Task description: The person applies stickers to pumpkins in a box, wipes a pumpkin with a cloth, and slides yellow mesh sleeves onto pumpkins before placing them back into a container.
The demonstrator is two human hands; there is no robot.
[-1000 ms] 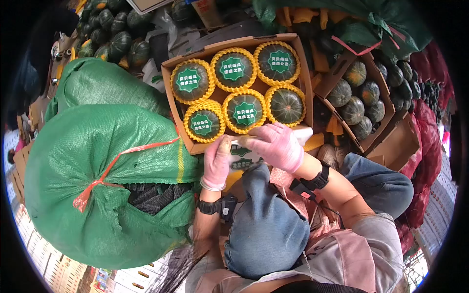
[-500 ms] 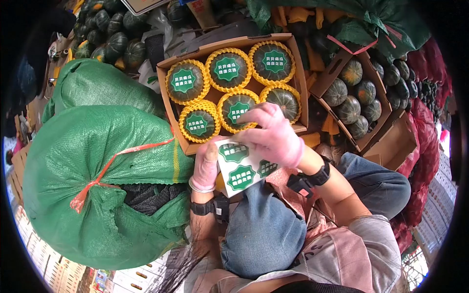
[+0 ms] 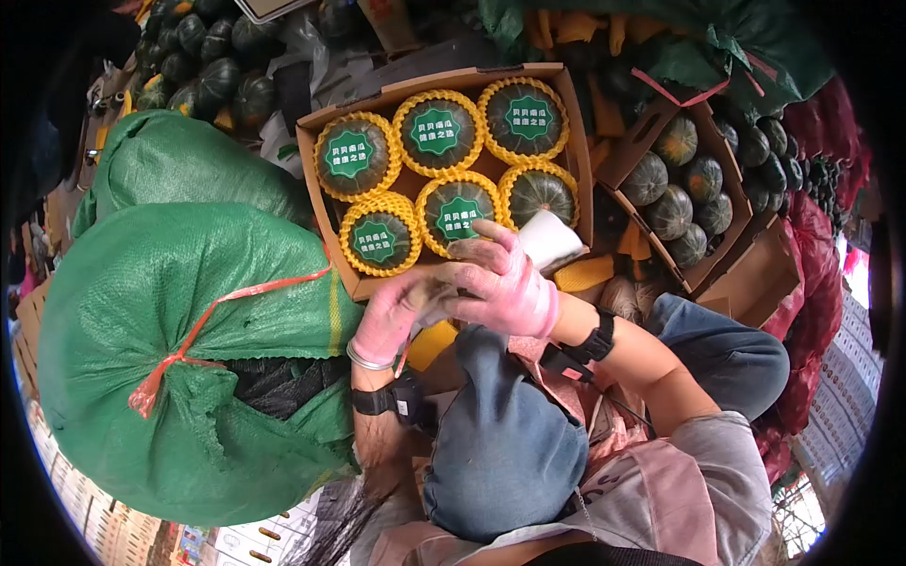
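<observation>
My right hand, in a pink glove, has its fingers bent in front of the carton. A curled white sticker sheet sticks out past it; its printed side is turned away. My left hand, also gloved, is closed with its fingertips meeting the right hand's; what lies between them is hidden. Just beyond is a cardboard carton of squashes in yellow foam nets. Green labels show on several, including the lower-middle squash, partly behind my right fingers. No label shows on the lower-right squash.
A large green woven sack with red twine stands at the left, another sack behind it. At the right is a carton of bare squashes, beside an open cardboard box. Loose squashes are piled at the back left.
The sticker sheet, earlier flat with green labels facing me between both hands, now shows its white side, curled to the right of my right hand. My left hand has moved slightly left and down.
</observation>
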